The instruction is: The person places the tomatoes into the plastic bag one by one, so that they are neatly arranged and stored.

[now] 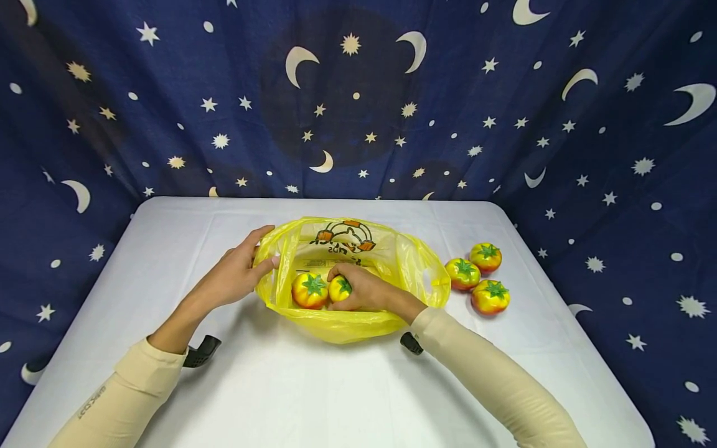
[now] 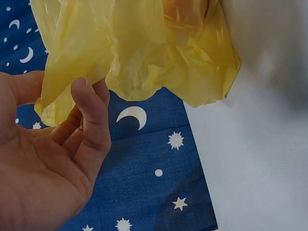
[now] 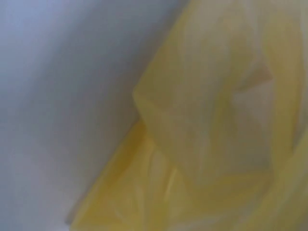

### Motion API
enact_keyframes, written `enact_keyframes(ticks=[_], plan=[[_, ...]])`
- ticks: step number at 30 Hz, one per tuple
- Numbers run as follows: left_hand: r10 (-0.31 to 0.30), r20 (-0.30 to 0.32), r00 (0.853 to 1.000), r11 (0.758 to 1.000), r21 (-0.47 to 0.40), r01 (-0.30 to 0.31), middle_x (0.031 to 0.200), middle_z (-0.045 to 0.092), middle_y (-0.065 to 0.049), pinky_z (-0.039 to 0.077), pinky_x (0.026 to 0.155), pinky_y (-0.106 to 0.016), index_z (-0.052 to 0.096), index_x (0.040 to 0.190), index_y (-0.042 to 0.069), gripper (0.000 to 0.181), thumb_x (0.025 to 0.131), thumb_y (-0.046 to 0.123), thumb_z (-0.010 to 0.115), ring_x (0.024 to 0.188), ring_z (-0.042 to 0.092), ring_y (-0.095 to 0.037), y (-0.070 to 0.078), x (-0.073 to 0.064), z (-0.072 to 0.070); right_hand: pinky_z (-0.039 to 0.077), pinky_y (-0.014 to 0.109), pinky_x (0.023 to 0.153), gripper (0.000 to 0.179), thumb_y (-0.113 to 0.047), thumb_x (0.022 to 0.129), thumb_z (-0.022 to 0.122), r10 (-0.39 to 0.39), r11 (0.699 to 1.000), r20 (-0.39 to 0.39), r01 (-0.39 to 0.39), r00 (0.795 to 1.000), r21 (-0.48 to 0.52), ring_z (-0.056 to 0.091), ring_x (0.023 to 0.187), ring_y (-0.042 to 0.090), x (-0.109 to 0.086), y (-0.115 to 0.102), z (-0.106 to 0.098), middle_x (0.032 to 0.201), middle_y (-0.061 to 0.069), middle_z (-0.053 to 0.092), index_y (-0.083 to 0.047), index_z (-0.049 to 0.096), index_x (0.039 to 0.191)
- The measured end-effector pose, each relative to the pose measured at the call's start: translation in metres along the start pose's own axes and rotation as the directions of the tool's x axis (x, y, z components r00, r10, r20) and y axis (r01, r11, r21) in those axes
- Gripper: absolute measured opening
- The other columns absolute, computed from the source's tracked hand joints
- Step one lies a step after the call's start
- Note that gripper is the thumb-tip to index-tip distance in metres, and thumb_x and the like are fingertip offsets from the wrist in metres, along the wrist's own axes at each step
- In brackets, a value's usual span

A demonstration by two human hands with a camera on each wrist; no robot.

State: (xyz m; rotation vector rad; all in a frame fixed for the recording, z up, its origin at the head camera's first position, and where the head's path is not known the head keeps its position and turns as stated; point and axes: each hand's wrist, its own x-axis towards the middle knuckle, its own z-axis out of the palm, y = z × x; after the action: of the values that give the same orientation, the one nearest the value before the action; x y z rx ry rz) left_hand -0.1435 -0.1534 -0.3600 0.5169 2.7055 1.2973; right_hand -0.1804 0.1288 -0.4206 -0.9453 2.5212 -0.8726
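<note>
A yellow plastic bag stands open on the white table, with printing on its far inner wall. At its left rim, my left hand pinches the plastic between thumb and fingers; the left wrist view shows the thumb at the film. Reaching inside the bag, my right hand grips a yellow-red tomato with a green leafy top, partly hidden by the fingers. Another such tomato lies in the bag just left of it. The right wrist view is blurred and shows bag film but no hand.
On the table, just right of the bag, three more tomatoes sit close together: one at the back, one at the left and one in front. A dark blue curtain with moons and stars hangs behind the table and along its sides.
</note>
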Motion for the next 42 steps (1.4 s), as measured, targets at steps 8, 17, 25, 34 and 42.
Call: enact_keyframes(ticks=[8, 17, 25, 34, 42], plan=[[-0.018, 0.01, 1.0, 1.0, -0.006, 0.018, 0.102, 0.06, -0.006, 0.048, 0.079, -0.039, 0.016, 0.147, 0.019, 0.065, 0.094, 0.03, 0.053, 0.078, 0.061, -0.015, 0.001, 0.0, 0.0, 0.044, 0.024, 0.082, 0.051, -0.031, 0.073, 0.078, -0.008, 0.998, 0.019, 0.009, 1.0, -0.069, 0.05, 0.093, 0.011, 0.0, -0.001, 0.002, 0.105, -0.004, 0.05, -0.015, 0.049, 0.111], [-0.029, 0.011, 1.0, 1.0, -0.003, 0.029, 0.103, 0.059, -0.007, 0.047, 0.081, -0.041, 0.016, 0.147, 0.019, 0.065, 0.094, 0.03, 0.052, 0.079, 0.06, -0.016, 0.003, 0.0, -0.001, 0.041, 0.027, 0.092, 0.057, -0.043, 0.075, 0.074, -0.002, 0.991, 0.04, 0.007, 0.999, -0.133, 0.049, 0.103, 0.009, 0.001, -0.003, -0.003, 0.115, -0.005, 0.051, -0.018, 0.047, 0.119], [-0.027, 0.005, 1.0, 0.999, 0.017, 0.027, 0.108, 0.057, -0.008, 0.046, 0.084, -0.042, 0.017, 0.147, 0.018, 0.065, 0.094, 0.03, 0.053, 0.083, 0.058, -0.018, 0.005, -0.001, -0.002, 0.036, 0.033, 0.099, 0.075, -0.062, 0.075, 0.063, 0.055, 0.986, 0.082, -0.041, 0.995, -0.165, 0.046, 0.117, 0.016, -0.005, -0.018, -0.023, 0.128, 0.003, 0.048, -0.015, 0.043, 0.131], [-0.01, -0.005, 1.0, 1.0, 0.012, 0.01, 0.104, 0.06, -0.008, 0.048, 0.079, -0.04, 0.018, 0.147, 0.017, 0.064, 0.094, 0.029, 0.053, 0.079, 0.06, -0.016, 0.005, -0.001, -0.005, 0.034, 0.034, 0.101, 0.064, -0.06, 0.085, 0.052, -0.011, 0.971, -0.075, -0.008, 0.997, -0.239, 0.042, 0.122, 0.01, -0.037, -0.062, -0.071, 0.132, -0.008, 0.046, -0.021, 0.044, 0.134], [-0.015, 0.005, 1.0, 1.0, 0.0, 0.015, 0.107, 0.062, -0.01, 0.05, 0.074, -0.036, 0.016, 0.147, 0.018, 0.066, 0.094, 0.031, 0.052, 0.081, 0.063, -0.015, 0.005, -0.004, -0.002, 0.04, 0.038, 0.095, 0.05, -0.043, 0.088, 0.059, -0.108, 0.985, -0.378, 0.047, 0.92, -0.168, 0.046, 0.116, 0.013, -0.097, -0.075, -0.125, 0.129, -0.007, 0.049, -0.018, 0.048, 0.13]])
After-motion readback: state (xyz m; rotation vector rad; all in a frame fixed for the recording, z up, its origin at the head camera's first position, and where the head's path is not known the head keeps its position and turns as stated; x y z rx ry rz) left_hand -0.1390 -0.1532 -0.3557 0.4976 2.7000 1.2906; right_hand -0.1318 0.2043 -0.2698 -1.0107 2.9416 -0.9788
